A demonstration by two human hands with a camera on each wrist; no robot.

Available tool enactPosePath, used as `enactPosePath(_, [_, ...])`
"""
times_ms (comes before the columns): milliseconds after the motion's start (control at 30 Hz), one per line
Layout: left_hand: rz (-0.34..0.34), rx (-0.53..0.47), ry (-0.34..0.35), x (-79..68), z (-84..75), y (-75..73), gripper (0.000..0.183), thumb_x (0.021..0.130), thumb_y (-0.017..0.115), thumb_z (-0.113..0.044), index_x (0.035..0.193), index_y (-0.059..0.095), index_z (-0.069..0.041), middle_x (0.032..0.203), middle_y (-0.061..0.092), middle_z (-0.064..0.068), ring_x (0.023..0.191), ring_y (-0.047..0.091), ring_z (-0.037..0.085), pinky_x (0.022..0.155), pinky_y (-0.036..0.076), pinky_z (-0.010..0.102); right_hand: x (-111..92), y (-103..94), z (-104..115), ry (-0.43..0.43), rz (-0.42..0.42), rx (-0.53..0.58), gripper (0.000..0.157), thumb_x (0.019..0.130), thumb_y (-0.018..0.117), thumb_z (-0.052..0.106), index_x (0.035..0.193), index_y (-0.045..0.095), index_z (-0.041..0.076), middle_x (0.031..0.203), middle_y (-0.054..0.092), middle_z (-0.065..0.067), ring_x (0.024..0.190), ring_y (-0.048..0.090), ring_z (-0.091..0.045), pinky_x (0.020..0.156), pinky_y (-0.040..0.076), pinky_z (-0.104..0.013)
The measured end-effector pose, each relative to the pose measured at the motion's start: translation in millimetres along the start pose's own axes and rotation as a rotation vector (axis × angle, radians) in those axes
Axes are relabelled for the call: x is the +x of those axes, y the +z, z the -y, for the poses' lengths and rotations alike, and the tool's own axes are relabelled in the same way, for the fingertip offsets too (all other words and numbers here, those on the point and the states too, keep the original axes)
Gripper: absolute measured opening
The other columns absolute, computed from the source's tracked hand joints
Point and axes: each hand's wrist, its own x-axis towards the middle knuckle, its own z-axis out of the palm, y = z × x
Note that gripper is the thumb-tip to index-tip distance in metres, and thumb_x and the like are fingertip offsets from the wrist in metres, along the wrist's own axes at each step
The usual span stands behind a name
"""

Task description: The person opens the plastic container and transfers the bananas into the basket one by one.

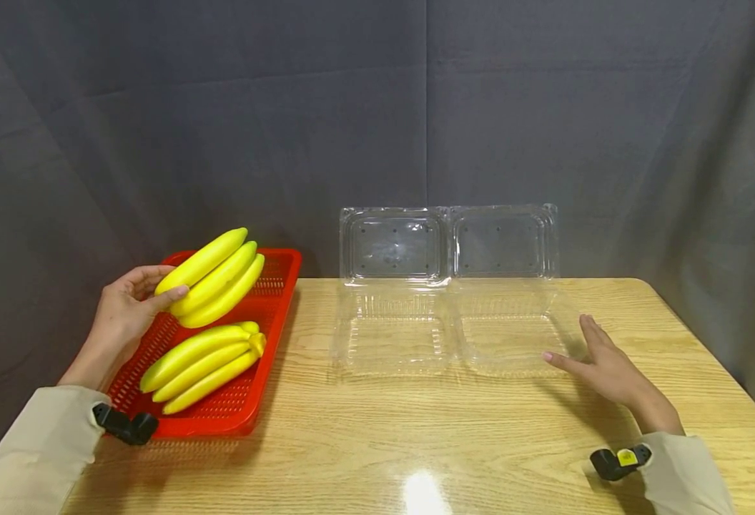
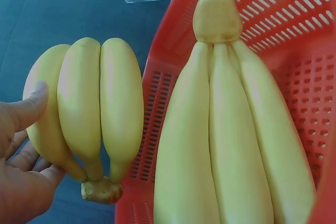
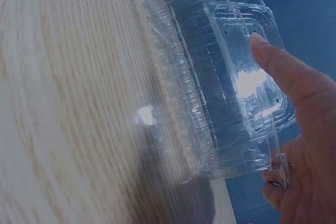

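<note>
My left hand point(image 1: 123, 307) grips a bunch of yellow bananas point(image 1: 216, 282) above the red plastic basket point(image 1: 204, 428). Its thumb presses one side of the outermost banana, and the other fingers are behind; in the left wrist view the stem end point(image 2: 102, 190) points downward. A second banana bunch point(image 1: 200, 365) lies inside the basket. At the right, my right hand point(image 1: 612, 372) is spread with thumb and fingers apart beside the right clear plastic box point(image 1: 512, 340). Whether its fingers touch the box's edge I cannot tell. Another clear box point(image 1: 393, 340) stands against it on the left.
Both boxes have their hinged lids raised: the left lid point(image 1: 393, 247) and right lid point(image 1: 506, 243) stand up at the back. They sit on a wooden table point(image 1: 352, 443). A dark grey cloth point(image 1: 377, 107) hangs behind the table.
</note>
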Motion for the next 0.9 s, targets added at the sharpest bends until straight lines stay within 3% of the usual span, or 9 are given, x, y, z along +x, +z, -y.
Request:
enactPosePath(200, [-0.001,0.021,-0.047,5.1,6.1,0.0,0.056,0.088,0.07,-0.035,0.133,0.051,-0.006,0.113,0.053,-0.008,0.094,0.052,0.012,0.073,0.049,0.012,0,-0.1,-1,0.002,0.004,0.008,0.106,0.093,0.057,0.051,0.149,-0.014,-0.005,0.153,-0.015,-0.03,0.139,-0.009,-0.051,0.104,0.004,-0.07])
enactPosePath(400, [-0.017,-0.001,-0.113,8.3,12.9,-3.3,0.049,0.088,0.071,-0.034,0.128,0.053,-0.013,0.108,0.053,-0.009,0.089,0.053,0.01,0.071,0.05,0.014,-1,-0.5,0,0.001,0.001,0.01,0.106,0.093,0.058,0.051,0.149,-0.013,-0.005,0.153,-0.015,-0.03,0.139,-0.009,-0.05,0.104,0.004,-0.07])
enactPosePath(500, [-0.01,-0.006,-0.122,8.9,14.5,-5.9,0.048,0.088,0.071,-0.034,0.127,0.054,-0.013,0.108,0.053,-0.008,0.089,0.054,0.01,0.072,0.051,0.015,-1,-0.4,1,-0.001,0.006,0.012,0.106,0.093,0.057,0.051,0.149,-0.014,-0.004,0.153,-0.016,-0.03,0.139,-0.01,-0.051,0.104,0.003,-0.07])
enactPosePath(700, [0.011,0.055,-0.12,12.3,14.1,-6.8,0.064,0.089,0.069,-0.036,0.138,0.045,-0.002,0.117,0.052,0.004,0.094,0.053,0.017,0.073,0.052,0.017,-1,-2.1,1,0.007,0.019,0.014,0.105,0.094,0.056,0.052,0.149,-0.015,-0.003,0.153,-0.017,-0.029,0.138,-0.011,-0.05,0.103,0.003,-0.071])
enactPosePath(900, [0.06,0.088,-0.113,20.9,13.7,-6.4,0.067,0.091,0.068,-0.032,0.141,0.041,0.003,0.126,0.048,0.017,0.097,0.052,0.026,0.072,0.053,0.02,0,-1.3,-1,0.009,0.021,0.012,0.106,0.093,0.056,0.052,0.149,-0.015,-0.003,0.153,-0.017,-0.029,0.138,-0.01,-0.051,0.103,0.003,-0.071])
